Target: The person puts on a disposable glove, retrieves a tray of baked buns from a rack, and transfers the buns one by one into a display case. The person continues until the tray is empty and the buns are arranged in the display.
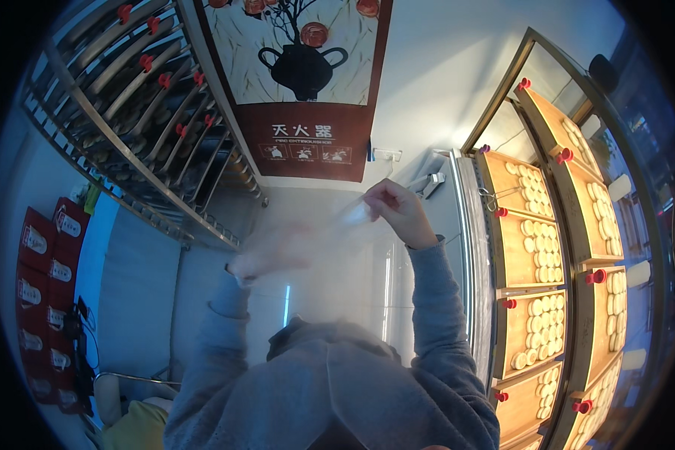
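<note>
My right hand [391, 207] is raised in front of me, thumb and fingertips pinched on a thin, clear, film-like item [353, 216], perhaps a plastic bag, which is blurred. To its left is my left hand [275, 250], strongly blurred by motion; its fingers and whatever it may hold cannot be made out. Both hands are above the pale tiled floor [337, 281], in grey sleeves. On the right, wooden trays [506, 275] in a lit display case hold rows of round pastries [547, 250], with metal tongs [492, 194] on one tray.
A metal rack [140, 154] full of dark trays with red clips stands at upper left. A fire extinguisher sign [304, 140] and a wall socket [387, 154] are ahead. Red printed packages [39, 247] hang at far left, above a yellow cloth [136, 426] near a metal rail.
</note>
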`<state>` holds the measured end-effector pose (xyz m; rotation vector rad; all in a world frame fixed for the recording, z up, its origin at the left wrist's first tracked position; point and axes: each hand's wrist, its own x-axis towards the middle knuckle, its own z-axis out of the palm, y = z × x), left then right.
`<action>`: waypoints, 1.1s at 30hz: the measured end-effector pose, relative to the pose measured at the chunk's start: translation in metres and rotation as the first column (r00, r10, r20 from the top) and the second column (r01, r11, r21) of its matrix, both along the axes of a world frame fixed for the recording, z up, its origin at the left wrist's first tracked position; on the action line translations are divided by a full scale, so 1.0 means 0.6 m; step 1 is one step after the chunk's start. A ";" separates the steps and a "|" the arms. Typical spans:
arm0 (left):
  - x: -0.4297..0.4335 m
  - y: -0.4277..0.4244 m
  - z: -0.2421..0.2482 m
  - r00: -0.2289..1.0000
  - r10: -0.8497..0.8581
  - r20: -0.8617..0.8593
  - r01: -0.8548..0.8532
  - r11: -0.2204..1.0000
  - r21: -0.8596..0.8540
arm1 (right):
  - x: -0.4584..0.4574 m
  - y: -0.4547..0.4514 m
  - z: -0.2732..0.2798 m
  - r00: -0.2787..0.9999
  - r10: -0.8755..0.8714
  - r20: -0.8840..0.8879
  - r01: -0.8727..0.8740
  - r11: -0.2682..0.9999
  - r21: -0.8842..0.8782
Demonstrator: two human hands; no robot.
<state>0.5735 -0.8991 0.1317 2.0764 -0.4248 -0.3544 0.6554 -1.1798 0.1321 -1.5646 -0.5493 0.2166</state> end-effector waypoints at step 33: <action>-0.032 -0.164 -0.159 0.763 0.179 -0.621 -0.646 0.225 -0.729 | -0.154 0.083 -0.144 0.589 -0.260 0.766 0.640 0.728 -0.245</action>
